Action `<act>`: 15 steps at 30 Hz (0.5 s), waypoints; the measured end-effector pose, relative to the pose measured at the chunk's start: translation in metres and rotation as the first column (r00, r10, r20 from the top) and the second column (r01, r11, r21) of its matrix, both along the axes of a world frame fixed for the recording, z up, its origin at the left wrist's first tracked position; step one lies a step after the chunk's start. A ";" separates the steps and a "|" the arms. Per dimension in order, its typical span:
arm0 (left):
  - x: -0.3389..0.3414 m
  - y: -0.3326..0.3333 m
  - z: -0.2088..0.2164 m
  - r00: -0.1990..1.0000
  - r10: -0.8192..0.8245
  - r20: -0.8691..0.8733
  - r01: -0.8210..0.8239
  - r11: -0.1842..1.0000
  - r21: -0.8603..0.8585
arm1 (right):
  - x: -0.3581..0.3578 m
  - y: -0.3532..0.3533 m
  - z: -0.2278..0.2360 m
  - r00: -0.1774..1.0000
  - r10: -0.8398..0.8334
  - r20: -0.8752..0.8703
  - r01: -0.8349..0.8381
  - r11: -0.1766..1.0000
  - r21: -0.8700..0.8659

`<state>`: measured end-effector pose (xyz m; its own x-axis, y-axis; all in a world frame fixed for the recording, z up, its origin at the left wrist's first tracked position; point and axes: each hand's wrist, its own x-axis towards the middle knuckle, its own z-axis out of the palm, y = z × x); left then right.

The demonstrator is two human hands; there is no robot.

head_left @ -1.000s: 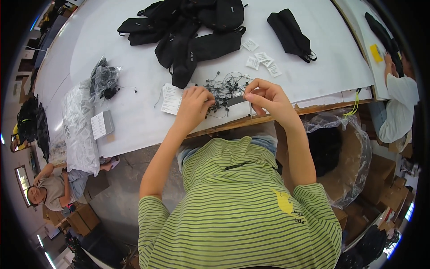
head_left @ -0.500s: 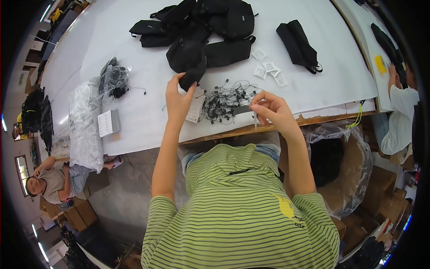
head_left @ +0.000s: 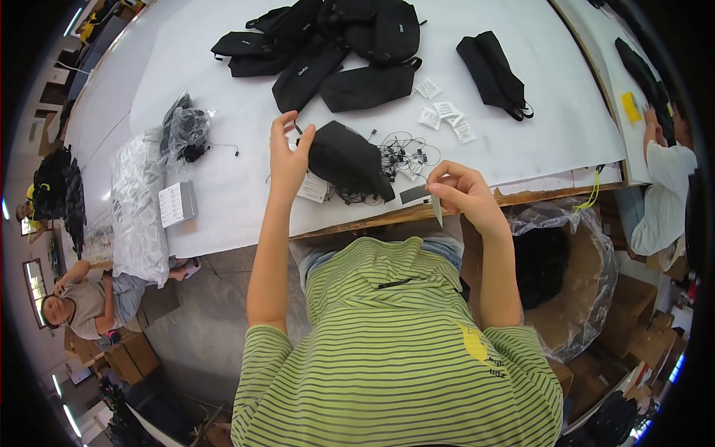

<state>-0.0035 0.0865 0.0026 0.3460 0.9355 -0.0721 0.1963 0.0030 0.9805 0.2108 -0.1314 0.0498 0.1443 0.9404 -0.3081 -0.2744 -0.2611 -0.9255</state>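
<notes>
Head view: left hand [head_left: 289, 158] fingers clamped on a black fabric pouch [head_left: 348, 158] lifted over the white surface [head_left: 223, 186], right hand [head_left: 462, 195] pinching a small grey tag [head_left: 415, 194], not yet attached; untagged black pouches [head_left: 328, 45] wait.

The left hand [head_left: 289, 155] is off the tangle of black cords [head_left: 398, 160] now, where a second ago both hands worked together. It has reached up the white table [head_left: 223, 186] and holds a black pouch [head_left: 348, 160], pulled down from the pile of black bags [head_left: 328, 45] and lying over the cords. The right hand [head_left: 463, 195] has drawn back to the table's front edge, pinching a small grey tag [head_left: 414, 194].
</notes>
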 end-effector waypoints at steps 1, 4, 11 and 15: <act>-0.002 -0.006 0.001 0.990 -0.002 -0.144 0.055 0.927 0.370 | 0.000 -0.002 -0.003 1.000 -0.011 0.002 0.011 1.000 0.004; -0.004 -0.035 0.014 0.973 -0.061 -0.225 0.195 0.738 0.646 | 0.003 -0.007 -0.004 0.999 -0.034 0.010 0.034 0.999 0.000; 0.020 -0.102 0.005 0.844 -0.256 -0.472 0.523 0.586 0.619 | 0.003 -0.010 0.000 0.999 -0.041 0.025 0.041 0.999 -0.030; 0.027 -0.105 -0.011 0.814 -0.146 -0.562 0.531 0.580 0.618 | -0.005 -0.010 0.003 0.997 -0.031 0.074 0.034 0.999 -0.037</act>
